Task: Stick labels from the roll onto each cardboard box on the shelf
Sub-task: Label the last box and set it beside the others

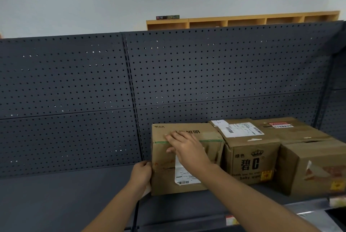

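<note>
Three cardboard boxes stand in a row on the dark shelf (56, 194). The left box (162, 181) has a green strap along its top edge and a white label (182, 176) on its front. My right hand (184, 146) lies flat with fingers spread over the box's upper front edge, above that label. My left hand (141, 174) grips the box's left front corner; something pale shows under the hand, and I cannot tell what it is. The middle box (249, 164) carries black print and a crown mark. The right box (316, 171) has torn tape. No label roll is visible.
A dark pegboard back panel (74, 91) rises behind the shelf. A wooden cubby unit (243, 20) stands against the far wall. The shelf's front lip with a price strip (232, 220) runs along the bottom right. A black cable (136, 216) hangs at the shelf's front.
</note>
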The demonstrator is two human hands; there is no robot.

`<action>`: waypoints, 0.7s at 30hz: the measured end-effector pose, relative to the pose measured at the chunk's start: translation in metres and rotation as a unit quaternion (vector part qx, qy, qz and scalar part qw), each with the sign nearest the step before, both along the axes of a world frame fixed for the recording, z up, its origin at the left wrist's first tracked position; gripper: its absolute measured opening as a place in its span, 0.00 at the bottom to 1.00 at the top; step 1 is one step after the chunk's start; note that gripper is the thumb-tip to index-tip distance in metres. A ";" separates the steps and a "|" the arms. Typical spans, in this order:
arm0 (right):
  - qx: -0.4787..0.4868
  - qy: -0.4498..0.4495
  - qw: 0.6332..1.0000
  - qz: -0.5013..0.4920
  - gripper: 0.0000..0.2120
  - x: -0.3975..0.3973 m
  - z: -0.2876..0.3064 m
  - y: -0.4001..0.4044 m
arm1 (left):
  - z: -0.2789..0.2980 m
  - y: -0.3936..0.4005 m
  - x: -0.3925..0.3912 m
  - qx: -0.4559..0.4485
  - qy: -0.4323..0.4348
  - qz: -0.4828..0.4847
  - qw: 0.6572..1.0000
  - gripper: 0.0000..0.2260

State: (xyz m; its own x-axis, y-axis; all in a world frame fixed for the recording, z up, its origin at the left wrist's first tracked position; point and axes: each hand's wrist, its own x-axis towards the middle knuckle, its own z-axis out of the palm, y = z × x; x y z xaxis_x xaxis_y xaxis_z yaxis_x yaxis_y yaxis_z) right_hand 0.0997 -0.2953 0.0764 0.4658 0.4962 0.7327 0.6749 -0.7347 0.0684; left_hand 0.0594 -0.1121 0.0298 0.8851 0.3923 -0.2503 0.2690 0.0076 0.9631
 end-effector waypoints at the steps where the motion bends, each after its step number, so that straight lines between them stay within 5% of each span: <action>1: -0.002 0.002 1.000 0.000 0.21 0.000 0.000 0.001 | 0.002 0.000 -0.001 -0.003 0.000 0.001 1.000 0.15; 14: -0.008 0.074 0.997 0.024 0.22 -0.002 -0.016 0.004 | 0.012 0.001 0.001 -0.045 -0.058 -0.006 0.997 0.15; 21: 0.080 0.247 0.962 0.082 0.18 -0.007 0.014 -0.005 | 0.013 0.004 0.003 -0.008 -0.064 -0.026 0.998 0.13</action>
State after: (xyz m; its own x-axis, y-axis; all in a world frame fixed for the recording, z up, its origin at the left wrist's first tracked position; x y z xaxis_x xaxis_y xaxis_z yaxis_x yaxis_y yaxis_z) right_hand 0.0930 -0.3006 0.0905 0.7014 0.4916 0.5161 0.7042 -0.5898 -0.3954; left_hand 0.0628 -0.1086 0.0432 0.9292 0.3423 -0.1393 0.1435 0.0133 0.9896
